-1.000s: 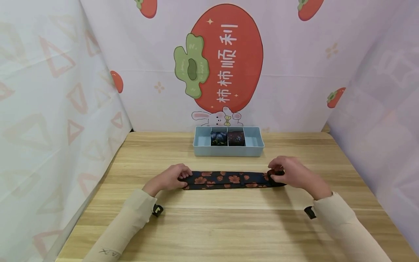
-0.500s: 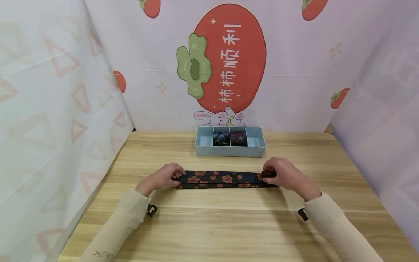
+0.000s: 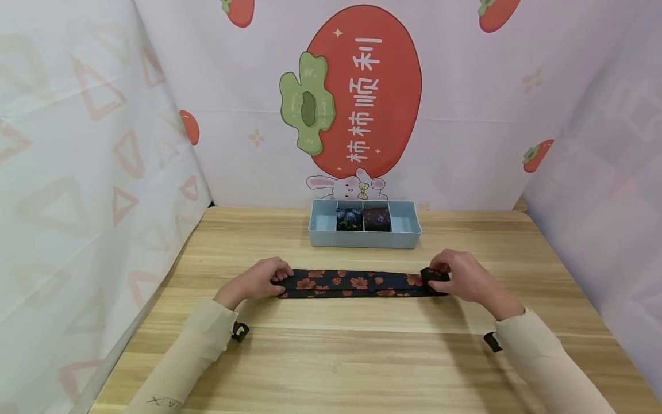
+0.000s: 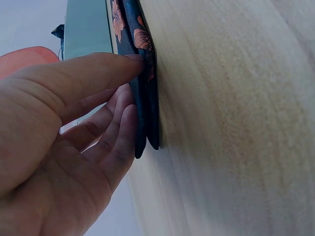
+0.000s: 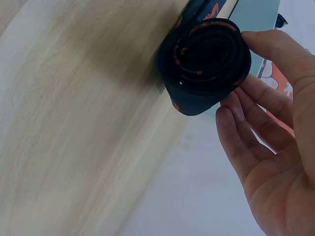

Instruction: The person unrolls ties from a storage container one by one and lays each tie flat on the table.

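A dark necktie (image 3: pixel 333 284) with orange-red flowers lies stretched flat across the table, its right end wound into a roll (image 3: pixel 433 278). My left hand (image 3: pixel 257 280) pinches the tie's left end. In the left wrist view its thumb (image 4: pixel 110 69) lies on the folded dark fabric, with the fingers curled on the other side. My right hand (image 3: pixel 468 279) holds the roll between thumb and fingers. The right wrist view shows the spiral layers of the roll (image 5: pixel 206 54) end-on, with a fingertip at its upper edge and the other fingers close along its side.
Behind the tie stands a light blue box (image 3: pixel 364 239) with compartments. Its middle ones hold a rolled blue floral tie (image 3: pixel 349 219) and a rolled dark maroon tie (image 3: pixel 376 219). A printed cloth (image 3: pixel 465 86) hangs at the table's back edge, with more cloth at both sides.
My left hand and the tie shifted slightly left, then stayed. My right hand went left with the roll, then came back right with it over the last half second.
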